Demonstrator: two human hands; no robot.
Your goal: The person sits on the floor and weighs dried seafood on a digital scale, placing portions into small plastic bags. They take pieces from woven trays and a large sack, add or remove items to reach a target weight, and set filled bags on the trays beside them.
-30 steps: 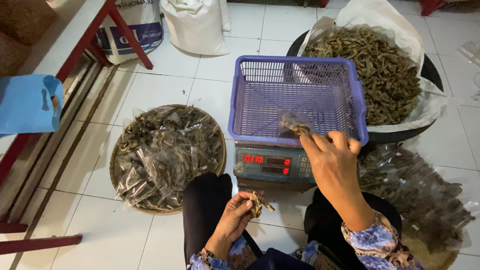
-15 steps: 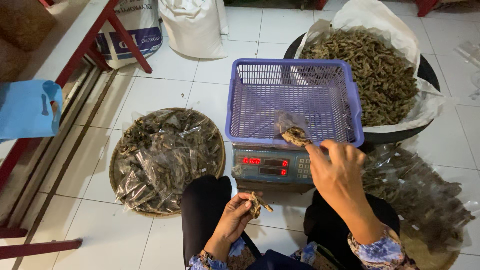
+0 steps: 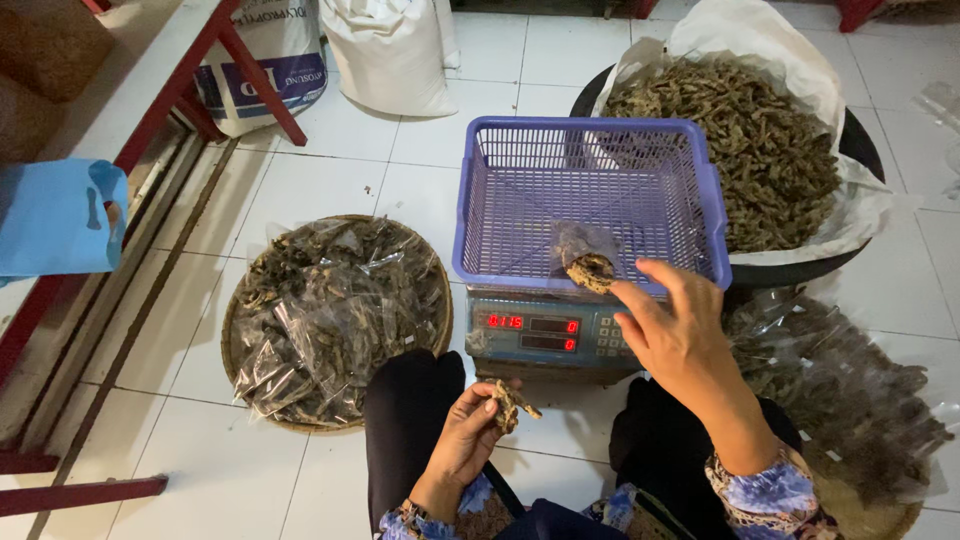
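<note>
Looking down through the head camera, I see my right hand (image 3: pixel 685 335) has drawn back a little from the purple plastic mesh basket (image 3: pixel 590 195) since a second ago; then its fingers were down over the near rim, now they sit just outside it, loosely spread and holding nothing. The small clear plastic pouch of dried brown pieces (image 3: pixel 585 258) now lies by itself on the basket floor, close to the near wall, just beyond my fingertips. I judge from this that the pouch has been let go so the grey digital scale with red digits (image 3: pixel 545 335) under the basket can read its weight.

My left hand (image 3: pixel 470 432) stays low near my lap, fingers pinched around a few dried brown strips (image 3: pixel 515 402), as it was a second ago.

The pouch lies slumped, its long axis running roughly from near right to far left, filled end toward me and the empty clear film trailing away toward the basket's middle.

A round woven tray of filled clear pouches (image 3: pixel 335 320) rests on the white tiled floor (image 3: pixel 250 470) to my left; a black tub lined with white sacking and heaped with dried pieces (image 3: pixel 745 150) stands beyond the basket on the right.
</note>
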